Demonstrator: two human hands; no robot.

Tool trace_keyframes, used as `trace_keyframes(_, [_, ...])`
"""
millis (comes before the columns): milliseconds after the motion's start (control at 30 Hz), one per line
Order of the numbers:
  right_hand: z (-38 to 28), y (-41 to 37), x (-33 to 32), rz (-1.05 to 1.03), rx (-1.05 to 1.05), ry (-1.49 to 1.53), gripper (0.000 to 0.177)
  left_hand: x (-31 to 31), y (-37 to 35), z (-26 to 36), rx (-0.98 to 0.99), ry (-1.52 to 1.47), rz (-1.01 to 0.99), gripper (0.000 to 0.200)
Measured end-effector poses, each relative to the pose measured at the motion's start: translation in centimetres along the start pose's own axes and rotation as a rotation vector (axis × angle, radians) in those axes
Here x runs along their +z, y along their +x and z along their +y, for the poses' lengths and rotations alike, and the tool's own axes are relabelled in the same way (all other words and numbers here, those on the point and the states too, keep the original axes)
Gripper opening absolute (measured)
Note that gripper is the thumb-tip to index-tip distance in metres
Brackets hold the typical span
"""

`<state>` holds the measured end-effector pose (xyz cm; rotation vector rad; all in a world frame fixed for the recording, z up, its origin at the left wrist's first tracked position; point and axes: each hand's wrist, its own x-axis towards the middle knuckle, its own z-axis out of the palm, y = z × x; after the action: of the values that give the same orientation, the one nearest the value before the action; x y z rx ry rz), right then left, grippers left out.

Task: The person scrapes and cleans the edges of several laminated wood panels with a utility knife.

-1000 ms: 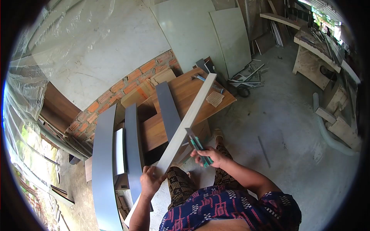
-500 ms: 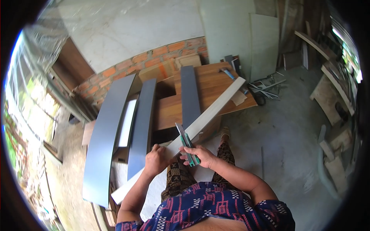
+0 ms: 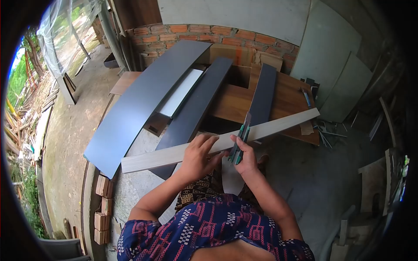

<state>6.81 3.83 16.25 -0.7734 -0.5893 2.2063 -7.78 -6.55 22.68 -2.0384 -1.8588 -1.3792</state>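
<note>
A long pale board (image 3: 278,125) lies slantwise in front of the body, over the ends of the dark panels. My left hand (image 3: 201,155) rests at its near edge, left of the middle, with the fingers bent over the board and the thumb apart. Held in my right hand (image 3: 244,155) is a green utility knife (image 3: 239,145), its blade pointing up and away across the board. The fingertips behind the knife are partly hidden.
Beyond the board lie a wide grey-blue panel (image 3: 148,98), a narrower dark panel (image 3: 198,102), another dark strip (image 3: 263,93) and a wooden sheet (image 3: 287,95) with a hammer (image 3: 307,98). Bricks (image 3: 102,221) are stacked at lower left; metal strips (image 3: 333,132) lie right.
The view has turned, so the panels appear further right. The pale board now slants less steeply. My left hand has loosened, its fingers more spread; the knife stays in my right hand.
</note>
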Motion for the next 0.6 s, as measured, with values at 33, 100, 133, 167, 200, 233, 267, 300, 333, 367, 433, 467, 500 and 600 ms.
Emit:
trace_keyframes(33, [-0.2,0.0,0.4,0.004,-0.005,0.015,0.029,-1.2,-0.5,0.7,-0.126,-0.155,-0.16,0.039])
trace_keyframes(100, [-0.9,-0.1,1.2,0.016,-0.023,0.044,0.029,-3.1,-2.0,0.9,-0.374,-0.459,-0.489,0.039])
trace_keyframes(133, [-1.3,-0.3,1.9,0.017,-0.033,0.059,0.03,-2.5,-3.1,0.3,-0.466,-0.571,-0.564,0.041])
trace_keyframes(167, [-1.5,-0.2,2.1,0.005,-0.048,0.053,0.03,-1.4,-4.3,-0.9,-0.558,-0.68,-0.64,0.043])
trace_keyframes(200, [-1.8,-0.2,2.3,-0.008,-0.064,0.048,0.03,-0.5,-5.0,-1.7,-0.651,-0.783,-0.719,0.045])
trace_keyframes(233, [-1.9,-0.1,2.4,-0.024,-0.081,0.045,0.03,-0.2,-5.1,-2.0,-0.717,-0.881,-0.577,0.053])
trace_keyframes(267, [-1.9,0.0,2.6,-0.018,-0.082,0.078,0.029,0.0,-5.1,-2.2,-0.783,-0.974,-0.433,0.061])
trace_keyframes(300, [-1.9,-0.1,2.7,-0.016,-0.082,0.074,0.029,0.3,-5.1,-2.6,-0.85,-1.065,-0.286,0.07])
trace_keyframes(333, [-2.0,-0.3,2.8,-0.012,-0.081,0.069,0.029,1.0,-5.2,-3.7,-0.884,-1.225,-0.17,0.081])
trace_keyframes(367, [-2.0,-0.4,2.9,-0.009,-0.078,0.063,0.029,1.6,-4.9,-4.3,-0.929,-1.435,-0.03,0.077])
trace_keyframes(433, [-1.6,-0.5,2.6,-0.014,-0.073,0.04,0.029,2.0,-3.7,-3.6,-0.709,-1.467,0.176,0.066])
trace_keyframes(467, [-1.5,-0.7,2.6,-0.009,-0.06,0.04,0.03,2.2,-3.3,-3.6,-0.674,-1.459,0.209,0.065])
trace_keyframes(500, [-1.5,-0.8,2.5,-0.004,-0.046,0.04,0.03,2.4,-3.1,-3.5,-0.639,-1.451,0.242,0.064])
trace_keyframes(600, [-2.9,-2.5,2.9,-0.047,-0.007,-0.026,0.031,2.0,-2.3,-3.1,-0.63,-1.398,0.272,0.064])
